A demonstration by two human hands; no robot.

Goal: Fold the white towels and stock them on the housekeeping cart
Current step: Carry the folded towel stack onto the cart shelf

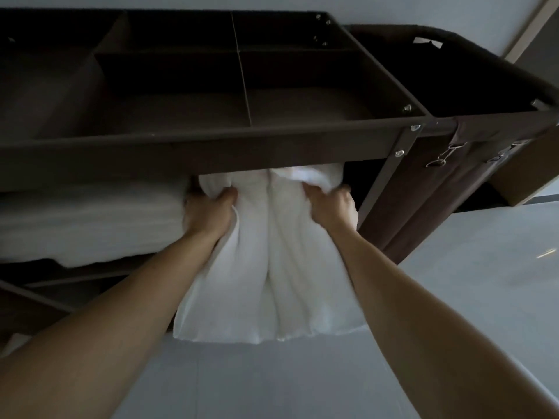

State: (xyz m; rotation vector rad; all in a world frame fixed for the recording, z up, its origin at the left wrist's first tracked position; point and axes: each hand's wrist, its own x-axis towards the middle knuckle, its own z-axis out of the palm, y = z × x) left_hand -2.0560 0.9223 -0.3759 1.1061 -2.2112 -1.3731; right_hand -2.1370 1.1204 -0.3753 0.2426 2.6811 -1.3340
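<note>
floor (302, 382): grey, tiled | wall (423, 10): pale, plain | trim (526, 28): beige strip, top right corner

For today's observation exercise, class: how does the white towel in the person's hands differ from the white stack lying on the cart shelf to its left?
The towel hangs down in loose vertical folds; the stack lies flat and level. The towel is bunched where the left hand and right hand grip it; the stack looks smooth. Both are white and reach under the cart's top tray.
</note>
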